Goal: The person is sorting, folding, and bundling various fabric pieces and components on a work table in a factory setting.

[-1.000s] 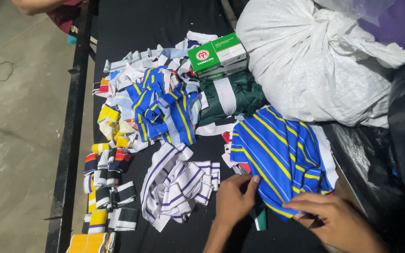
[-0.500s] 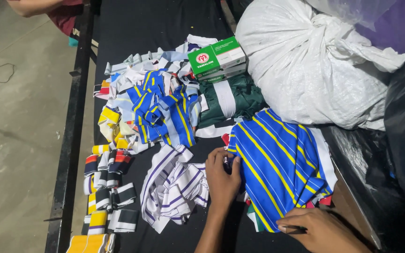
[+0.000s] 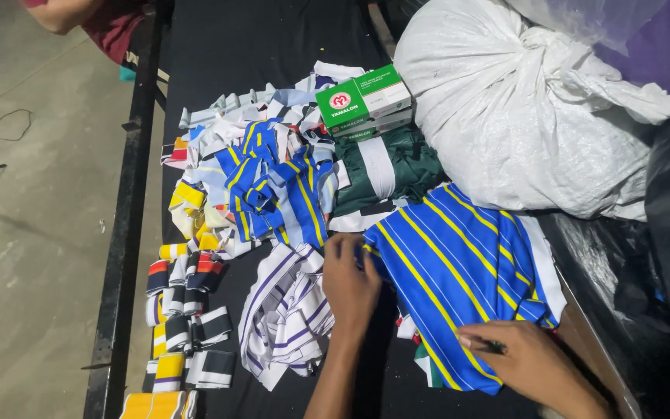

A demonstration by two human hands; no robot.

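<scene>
Fingers of the left hand now press flat on the blue striped cloth's left edge, moved up toward 11 o'clock; the right hand pinches a dark pen at its lower edge.

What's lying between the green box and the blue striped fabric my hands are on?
In the head view, folded dark green fabric with a white band lies between the green box and the blue yellow-striped fabric.
</scene>
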